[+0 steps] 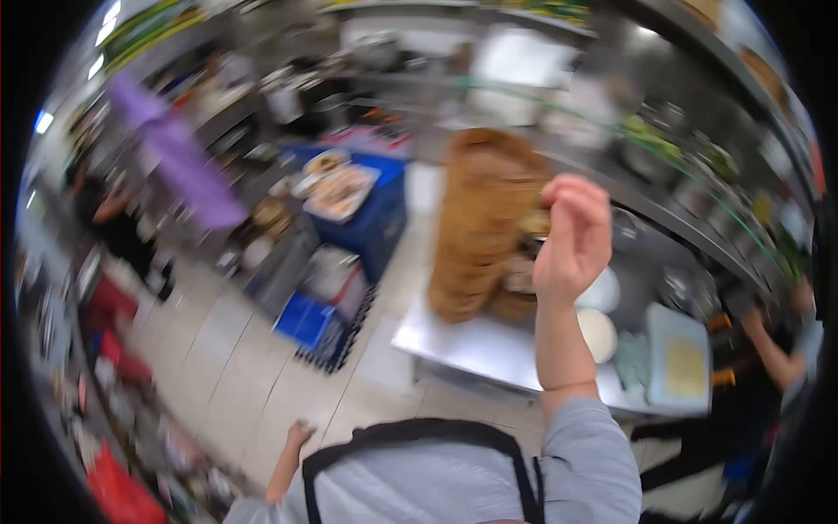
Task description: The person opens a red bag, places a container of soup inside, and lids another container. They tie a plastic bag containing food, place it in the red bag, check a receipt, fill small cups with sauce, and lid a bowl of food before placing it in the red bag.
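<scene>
My right hand [573, 236] is raised over the steel counter, its fingers curled in toward the thumb. Anything inside them is hidden. Just left of it, in the head view, rises a tall stack of brown round baskets [489, 227], which look like bamboo steamers. Beyond my wrist, a white round dish [596, 335] lies on the counter. My left hand [301, 432] hangs low at my side above the tiled floor, away from any object. It is small and blurred, so its fingers do not show clearly.
The steel counter [471, 349] holds a green cloth [632, 360] and a pale plastic tub [679, 360] at right. A blue bin [375, 223] bears a food tray [342, 190]. A blue crate [305, 321] sits on the floor. One person [777, 349] stands right, another [122, 218] far left.
</scene>
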{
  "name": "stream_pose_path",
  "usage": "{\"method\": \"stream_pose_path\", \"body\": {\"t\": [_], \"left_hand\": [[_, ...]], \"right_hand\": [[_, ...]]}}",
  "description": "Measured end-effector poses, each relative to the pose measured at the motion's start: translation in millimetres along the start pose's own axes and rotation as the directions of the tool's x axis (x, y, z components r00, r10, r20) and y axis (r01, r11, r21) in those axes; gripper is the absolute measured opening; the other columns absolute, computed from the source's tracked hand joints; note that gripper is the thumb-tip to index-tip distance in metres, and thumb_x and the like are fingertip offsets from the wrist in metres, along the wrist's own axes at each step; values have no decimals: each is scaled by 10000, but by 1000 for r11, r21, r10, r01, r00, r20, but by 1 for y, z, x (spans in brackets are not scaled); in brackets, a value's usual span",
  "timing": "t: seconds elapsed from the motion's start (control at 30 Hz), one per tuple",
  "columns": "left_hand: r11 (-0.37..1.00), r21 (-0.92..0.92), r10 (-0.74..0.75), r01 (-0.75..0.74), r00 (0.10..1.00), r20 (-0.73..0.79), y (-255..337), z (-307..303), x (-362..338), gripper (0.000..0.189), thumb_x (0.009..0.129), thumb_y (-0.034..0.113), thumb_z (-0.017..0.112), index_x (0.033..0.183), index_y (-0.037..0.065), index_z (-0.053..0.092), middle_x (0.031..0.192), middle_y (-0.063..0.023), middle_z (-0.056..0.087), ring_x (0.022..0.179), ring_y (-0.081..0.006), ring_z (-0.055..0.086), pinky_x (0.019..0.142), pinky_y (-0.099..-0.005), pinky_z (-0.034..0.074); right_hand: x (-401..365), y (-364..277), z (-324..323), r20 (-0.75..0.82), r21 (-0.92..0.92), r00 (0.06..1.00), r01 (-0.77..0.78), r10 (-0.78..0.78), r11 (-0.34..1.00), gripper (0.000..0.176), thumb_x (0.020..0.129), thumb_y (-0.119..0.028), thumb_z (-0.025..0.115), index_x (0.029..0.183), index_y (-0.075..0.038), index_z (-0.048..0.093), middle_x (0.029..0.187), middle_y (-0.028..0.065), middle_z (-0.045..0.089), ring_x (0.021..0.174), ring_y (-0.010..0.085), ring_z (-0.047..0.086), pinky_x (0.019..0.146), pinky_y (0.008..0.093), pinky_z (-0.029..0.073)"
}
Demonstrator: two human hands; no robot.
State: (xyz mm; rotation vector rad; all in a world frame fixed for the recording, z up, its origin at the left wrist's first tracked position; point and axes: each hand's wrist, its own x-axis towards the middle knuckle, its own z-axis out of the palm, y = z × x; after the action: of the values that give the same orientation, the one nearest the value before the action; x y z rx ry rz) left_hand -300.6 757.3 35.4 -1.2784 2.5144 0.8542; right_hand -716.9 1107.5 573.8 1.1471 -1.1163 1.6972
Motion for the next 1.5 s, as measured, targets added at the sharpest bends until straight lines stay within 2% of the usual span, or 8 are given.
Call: {"method": "stream_pose_path", "body": {"t": [0.17, 0.3, 0.43, 0.73, 0.97, 1.1, 1.37, 1.5], "left_hand": [[924, -247, -299, 292, 954, 11, -83, -28, -36, 517, 614, 398, 714, 990, 61, 600, 986, -177, 600, 944, -303, 568, 813, -362, 456], [811, -386, -493, 440, 869, -45, -147, -51, -90, 454, 624, 371, 704, 943, 60, 619, 950, -161, 613, 907, -291, 579, 797, -359, 460], [670, -491, -656, 557, 753, -41, -191, -77, -129, 405, 633, 351, 695, 899, 53, 628, 886, -143, 629, 861, -271, 595, 767, -349, 470], [546, -783, -753, 297, 585, -302, -291, -214, -64, 327, 666, 268, 689, 897, 49, 616, 810, -110, 631, 777, -246, 605, 698, -334, 479], [489, -751, -858, 445, 399, -322, -353, -276, -44, 331, 670, 277, 682, 915, 66, 608, 828, -104, 628, 783, -239, 600, 707, -336, 472], [286, -858, -955, 426, 197, -221, -370, -302, -75, 320, 669, 270, 683, 913, 75, 611, 811, -96, 632, 772, -224, 602, 705, -331, 470], [467, -884, -790, -8, -453, -413, -381, -401, -188, 197, 763, 158, 625, 901, 19, 612, 803, -91, 634, 742, -134, 588, 696, -265, 462], [532, -827, -534, 181, -687, -493, -415, -496, -235, 212, 797, 172, 577, 930, 11, 610, 884, -113, 638, 824, -191, 610, 734, -300, 459]], "right_hand": [[-160, -27, 180, 545, 225, 645, -728, 536, 647, 124, 826, 31, 496, 933, 13, 557, 898, 65, 531, 784, 108, 511, 714, 222, 412], [-286, -52, 309, 943, -21, 137, -884, 302, 467, 109, 821, -11, 533, 910, -6, 596, 846, 21, 552, 771, 81, 525, 690, 200, 419], [-368, -104, 408, 994, -44, -94, -814, -57, 579, 148, 783, -79, 587, 922, -42, 619, 832, 83, 589, 728, 167, 581, 661, 266, 453], [-441, -87, 602, 934, 207, -102, -624, -341, 754, 134, 748, -64, 593, 881, -47, 598, 873, 119, 581, 762, 255, 584, 688, 335, 460], [-479, -65, 786, 871, 292, -122, -652, -476, 700, 139, 741, -44, 600, 880, -37, 610, 815, 104, 573, 705, 198, 568, 652, 287, 448], [-513, -103, 881, 698, 424, -184, -673, -692, 606, 132, 741, -52, 599, 872, -39, 611, 827, 118, 579, 724, 220, 583, 666, 319, 458], [-544, -257, 971, 224, 627, -61, -755, -973, 192, 160, 738, -73, 593, 897, -52, 592, 865, 120, 574, 833, 295, 556, 724, 367, 450], [-567, -297, 1000, 100, 668, -50, -736, -994, 105, 161, 744, -89, 590, 902, -60, 592, 865, 114, 573, 842, 302, 549, 739, 366, 446]]}}
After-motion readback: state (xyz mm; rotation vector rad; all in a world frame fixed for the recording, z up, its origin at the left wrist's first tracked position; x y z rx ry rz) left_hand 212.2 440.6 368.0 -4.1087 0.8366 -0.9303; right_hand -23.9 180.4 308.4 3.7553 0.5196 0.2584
